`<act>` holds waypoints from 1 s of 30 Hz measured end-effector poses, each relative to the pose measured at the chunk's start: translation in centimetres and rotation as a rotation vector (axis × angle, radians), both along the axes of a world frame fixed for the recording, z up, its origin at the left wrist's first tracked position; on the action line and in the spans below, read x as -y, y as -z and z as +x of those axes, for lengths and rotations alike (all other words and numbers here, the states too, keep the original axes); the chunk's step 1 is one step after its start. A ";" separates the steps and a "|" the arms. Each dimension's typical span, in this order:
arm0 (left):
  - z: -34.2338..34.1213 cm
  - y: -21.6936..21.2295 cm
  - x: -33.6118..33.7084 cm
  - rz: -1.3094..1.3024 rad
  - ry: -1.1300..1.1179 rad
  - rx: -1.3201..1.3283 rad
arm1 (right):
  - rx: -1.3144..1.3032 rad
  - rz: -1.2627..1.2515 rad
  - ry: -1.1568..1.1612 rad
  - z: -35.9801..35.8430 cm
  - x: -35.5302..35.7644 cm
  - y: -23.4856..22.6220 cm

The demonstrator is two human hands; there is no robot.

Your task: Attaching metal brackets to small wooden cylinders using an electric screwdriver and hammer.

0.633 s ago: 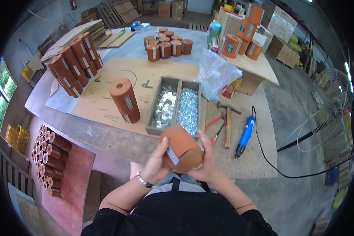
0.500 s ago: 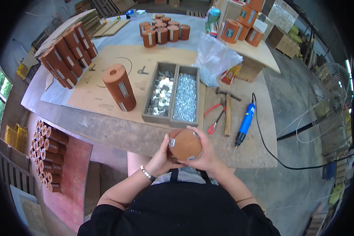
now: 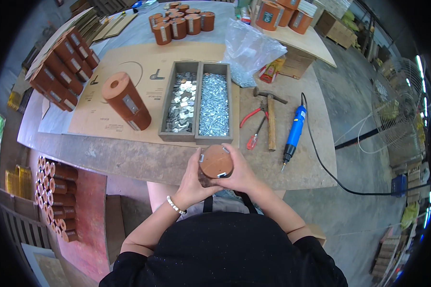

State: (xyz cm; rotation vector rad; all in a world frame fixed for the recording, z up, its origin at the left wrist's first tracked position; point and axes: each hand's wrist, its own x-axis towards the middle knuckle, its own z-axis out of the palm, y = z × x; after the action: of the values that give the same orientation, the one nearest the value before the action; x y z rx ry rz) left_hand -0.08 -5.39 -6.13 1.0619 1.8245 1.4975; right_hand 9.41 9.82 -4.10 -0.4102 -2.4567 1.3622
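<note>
A reddish-brown round cylinder [image 3: 216, 161] is held between both hands at the table's front edge, its flat end facing up. Small metal plates sit around the rim of that end. My left hand [image 3: 190, 181] wraps its left side, and my right hand [image 3: 240, 173] grips its right side. Just beyond stands a two-part wooden box: small flat metal plates [image 3: 181, 103] fill the left compartment, silvery screws [image 3: 213, 105] the right one. Left of the box, a taller cylinder [image 3: 127, 101] with a hole in its top and metal plates down its side stands on cardboard.
On the right lie a hammer [image 3: 271, 119], red-handled pliers [image 3: 252, 115], a screwdriver [image 3: 255, 137] and a blue corded electric screwdriver [image 3: 294, 134]. A plastic bag [image 3: 251, 45] sits behind. Similar cylinders stand in groups at the back [image 3: 178, 27] and left [image 3: 60, 71]. A fan [image 3: 398, 103] stands right.
My view has shifted, so the table's things appear further left and higher. My hands have moved the cylinder slightly away from me and lower, still gripping it on both sides.
</note>
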 end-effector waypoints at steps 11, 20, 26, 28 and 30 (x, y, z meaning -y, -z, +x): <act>0.1 0.2 -0.9 0.037 -0.112 -0.176 | -0.084 0.226 0.379 2.7 -5.9 -1.4; -1.8 -1.4 -0.8 -0.033 -0.007 -0.231 | 0.553 0.256 1.055 5.3 -20.4 4.7; -6.7 -5.6 -1.8 0.154 -0.067 -0.224 | 0.209 -0.464 0.884 7.5 -19.8 2.9; -8.8 -6.9 -4.0 0.121 -0.091 -0.233 | -0.119 -0.703 0.859 8.2 -17.5 1.2; -11.0 -7.4 -6.4 -0.015 0.014 -0.414 | -0.281 -0.762 0.689 8.3 -14.8 -2.3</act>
State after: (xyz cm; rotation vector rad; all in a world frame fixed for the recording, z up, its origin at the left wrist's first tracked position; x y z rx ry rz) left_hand -11.04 0.97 1.25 1.4580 2.0896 1.3229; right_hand 17.67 24.63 -1.78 -1.0243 -1.2902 1.7864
